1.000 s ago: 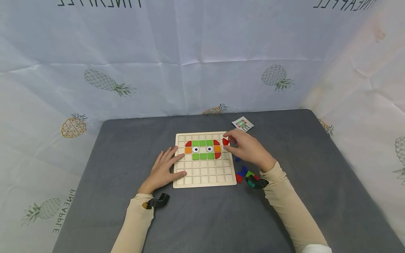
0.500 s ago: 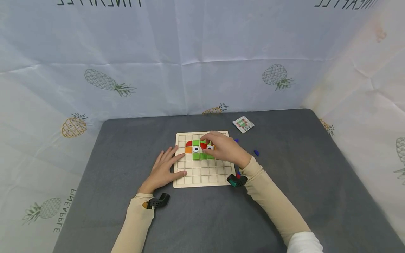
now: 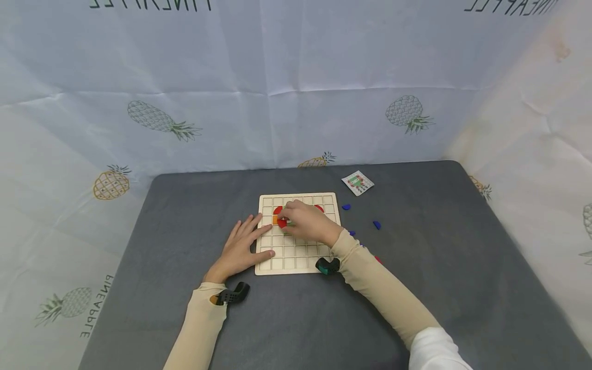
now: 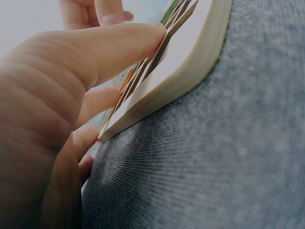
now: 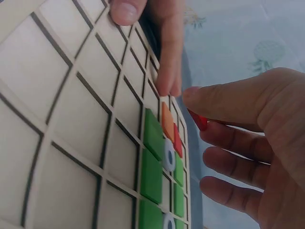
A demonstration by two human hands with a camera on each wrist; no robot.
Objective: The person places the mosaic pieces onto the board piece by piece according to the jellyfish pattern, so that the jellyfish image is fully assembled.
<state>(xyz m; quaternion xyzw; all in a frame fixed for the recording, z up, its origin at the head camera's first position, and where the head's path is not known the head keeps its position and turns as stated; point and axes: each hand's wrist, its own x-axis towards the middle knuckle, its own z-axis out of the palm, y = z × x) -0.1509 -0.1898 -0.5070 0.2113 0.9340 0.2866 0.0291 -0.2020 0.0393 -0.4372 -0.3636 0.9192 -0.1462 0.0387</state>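
A wooden grid board [image 3: 296,252] lies on the grey table. My left hand [image 3: 240,252] rests on its left edge with fingers spread and the thumb over the near-left squares. Above the board's upper left, my right hand [image 3: 309,222] pinches a red rounded tile [image 5: 199,120] between thumb and index finger. In the right wrist view the tile is held apart from the board, near an orange square tile [image 5: 167,121]. Green square tiles [image 5: 151,174], white eye tiles [image 5: 168,155] and a red tile [image 5: 177,138] sit in the grid. In the head view my right hand hides most of them.
A small printed card [image 3: 357,183] lies beyond the board's far right corner. Right of the board are loose blue tiles, one blue tile [image 3: 376,225] farther out and another blue tile [image 3: 346,207] closer in. My right sleeve [image 3: 384,288] partly covers a red tile [image 3: 377,259].
My right hand has carried the red tile from the board's right edge leftward across it to the orange tile's area. The left hand stays in place.
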